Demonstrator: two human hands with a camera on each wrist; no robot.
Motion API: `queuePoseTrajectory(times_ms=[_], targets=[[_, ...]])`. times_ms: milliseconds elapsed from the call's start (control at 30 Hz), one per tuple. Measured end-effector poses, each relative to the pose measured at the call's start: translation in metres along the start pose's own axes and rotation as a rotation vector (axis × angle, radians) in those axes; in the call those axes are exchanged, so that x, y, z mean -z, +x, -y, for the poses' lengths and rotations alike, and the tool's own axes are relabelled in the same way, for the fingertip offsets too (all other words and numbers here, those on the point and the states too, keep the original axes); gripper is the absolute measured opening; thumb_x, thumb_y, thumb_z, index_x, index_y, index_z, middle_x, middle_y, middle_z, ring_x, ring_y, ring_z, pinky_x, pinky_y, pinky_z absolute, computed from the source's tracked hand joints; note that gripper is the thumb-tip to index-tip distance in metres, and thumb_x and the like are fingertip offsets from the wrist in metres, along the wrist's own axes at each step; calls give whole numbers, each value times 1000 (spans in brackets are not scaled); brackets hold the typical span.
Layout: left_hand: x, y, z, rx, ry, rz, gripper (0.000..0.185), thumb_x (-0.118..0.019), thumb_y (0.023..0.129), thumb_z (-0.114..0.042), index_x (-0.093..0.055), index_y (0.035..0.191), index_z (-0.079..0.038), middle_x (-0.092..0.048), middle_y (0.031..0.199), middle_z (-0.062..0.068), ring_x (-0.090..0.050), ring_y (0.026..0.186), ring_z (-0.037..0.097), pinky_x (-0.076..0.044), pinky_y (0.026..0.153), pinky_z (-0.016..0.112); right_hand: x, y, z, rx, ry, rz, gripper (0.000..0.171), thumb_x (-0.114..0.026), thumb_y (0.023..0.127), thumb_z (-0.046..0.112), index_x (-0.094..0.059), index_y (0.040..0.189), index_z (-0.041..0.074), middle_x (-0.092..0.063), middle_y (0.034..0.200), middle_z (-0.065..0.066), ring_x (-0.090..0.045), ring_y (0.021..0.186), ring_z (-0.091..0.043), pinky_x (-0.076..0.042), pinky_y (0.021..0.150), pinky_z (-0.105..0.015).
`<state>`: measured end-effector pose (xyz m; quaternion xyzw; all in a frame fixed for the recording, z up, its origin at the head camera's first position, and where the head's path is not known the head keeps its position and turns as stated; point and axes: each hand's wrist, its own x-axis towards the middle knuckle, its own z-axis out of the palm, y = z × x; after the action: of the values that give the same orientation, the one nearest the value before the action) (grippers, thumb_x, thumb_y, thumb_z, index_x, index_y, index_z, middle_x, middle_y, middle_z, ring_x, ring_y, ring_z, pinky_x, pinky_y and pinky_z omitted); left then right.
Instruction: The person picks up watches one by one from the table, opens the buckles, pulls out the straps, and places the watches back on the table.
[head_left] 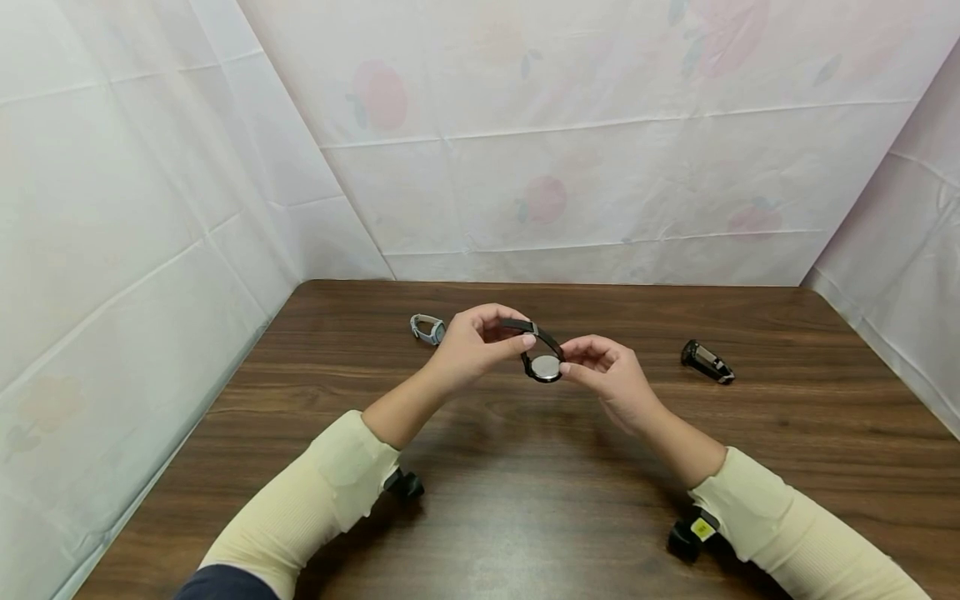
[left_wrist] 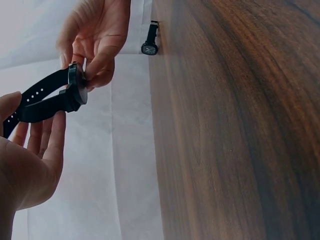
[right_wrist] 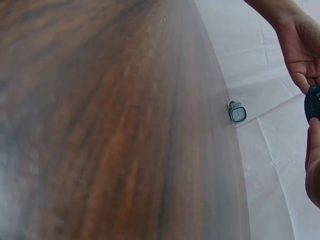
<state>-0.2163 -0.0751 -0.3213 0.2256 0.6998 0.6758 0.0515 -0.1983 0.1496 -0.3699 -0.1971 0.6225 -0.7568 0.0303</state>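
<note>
Your left hand [head_left: 468, 346] pinches the black strap of the round black wristwatch with a pale dial [head_left: 542, 365], thumb and forefinger closed on the band near its buckle end; in the left wrist view the other fingers [left_wrist: 47, 137] lie straight and loose beneath the perforated strap. Your right hand [head_left: 603, 375] pinches the round case by its edge between thumb and fingertips. The watch hangs in the air between both hands, above the middle of the dark brown wood-grain table [head_left: 525, 500], not touching it. Your fingers cover part of the strap, and you cannot read the dial in any view. In the right wrist view only a dark sliver of the case shows at the frame's right edge, with your own fingers cut off there.

At about ten o'clock from your hands, near the left knuckles, lies a small grey watch with a squarish pale face [head_left: 428, 328]; its band is partly hidden behind your left hand. At three o'clock, well apart from your right hand, a black watch with a rectangular glossy case [head_left: 707, 362] lies on its side. The tabletop is smooth with a dull sheen. Cream ribbed sleeves [head_left: 322, 492] cover both forearms. Creased white sheeting with faint pink flower prints [head_left: 570, 167] walls the table on three sides.
</note>
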Motion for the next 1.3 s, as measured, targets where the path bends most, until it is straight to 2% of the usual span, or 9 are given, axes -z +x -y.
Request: queuePoseTrajectory(times_ms=[333, 567, 800, 1000, 1100, 1167, 1300], targets=[[3, -1, 0, 4, -25, -20, 21, -73, 87, -7, -66, 107, 0, -70, 97, 6, -66, 89, 18, -57, 82, 40, 2, -1, -2, 16, 6, 4, 16, -68, 89, -3, -65, 104, 1, -63, 100, -8, -63, 89, -15, -56, 79, -25], [3, 0, 1, -10, -101, -34, 20, -70, 89, -2, -65, 107, 3, -68, 94, 7, -64, 83, 17, -49, 89, 61, 2, 0, -3, 28, 16, 1, 17, -66, 89, -7, -64, 104, 0, -63, 100, -10, -64, 88, -15, -56, 80, -26], [4, -1, 1, -24, -183, -45, 17, -67, 89, 3, -63, 105, 2, -67, 94, 8, -66, 86, 23, -55, 84, 51, 2, 0, -3, 24, 29, -5, 17, -66, 88, -8, -64, 104, -1, -64, 101, -13, -64, 89, -15, -56, 81, -27], [5, -1, 3, -14, -201, -56, 16, -67, 90, 3, -63, 105, -1, -67, 94, 9, -67, 90, 27, -49, 88, 61, 2, -1, -3, 21, 41, -10, 19, -65, 88, -9, -64, 103, 2, -64, 100, -11, -65, 89, -15, -56, 81, -27], [5, -1, 4, -10, -222, -59, 15, -66, 90, 2, -63, 105, -1, -67, 95, 9, -66, 94, 34, -45, 90, 64, 2, -1, -3, 21, 48, -12, 19, -64, 88, -10, -64, 103, 2, -65, 99, -9, -65, 88, -15, -56, 80, -28], [6, -1, 5, -13, -236, -58, 15, -66, 90, 1, -63, 104, -2, -67, 95, 9, -66, 94, 33, -45, 91, 64, 2, -1, -3, 20, 51, -14, 18, -64, 88, -10, -64, 103, -1, -66, 99, -8, -65, 88, -15, -57, 80, -27], [6, -2, 6, -21, -268, -55, 14, -65, 91, 2, -63, 105, -3, -66, 97, 12, -68, 89, 25, -53, 86, 53, 2, -1, -3, 20, 61, -17, 16, -64, 89, -9, -63, 104, -4, -66, 99, -7, -66, 88, -15, -57, 80, -27]])
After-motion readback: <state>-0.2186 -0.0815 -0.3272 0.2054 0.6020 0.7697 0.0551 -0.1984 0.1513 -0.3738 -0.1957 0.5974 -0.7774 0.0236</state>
